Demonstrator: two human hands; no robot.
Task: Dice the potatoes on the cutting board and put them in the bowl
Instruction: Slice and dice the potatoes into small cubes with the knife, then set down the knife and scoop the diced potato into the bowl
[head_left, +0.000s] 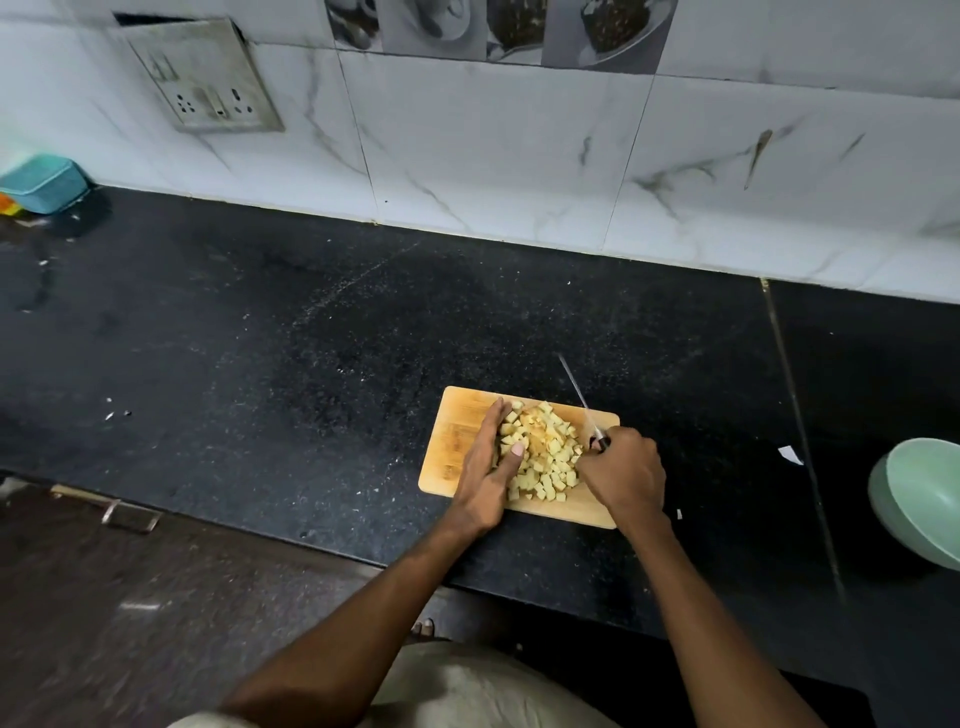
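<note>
The right hand (623, 470), low and right of centre in the frame, is curled tight round the dark handle of a knife (584, 408), whose thin blade slants up and to the left from the fist, its tip over the black counter (311, 322) just beyond the far edge of the cutting board (454, 441). The left hand (485, 467) lies with straight fingers along the left flank of the pile of diced potatoes (543, 452), its thumb resting on top of the cubes, so it presses against them without curling round any piece. The pale yellow cubes are heaped on the middle and right part of the wooden board, between the two hands, and a bare strip of board shows to the left of the left hand. The board sits flat on the counter, near its front edge, a little right of the frame's centre. At the right edge of the frame, well apart from the board, stands a pale green bowl (924, 499), tilted as seen here and cut off by the frame; whether anything lies in it cannot be told. A small white scrap (790, 454) lies on the counter between board and bowl. White marbled wall tiles (519, 156) run behind, with a socket plate (208, 78) at the upper left, and a teal container (44, 182) sits at the far left edge
</note>
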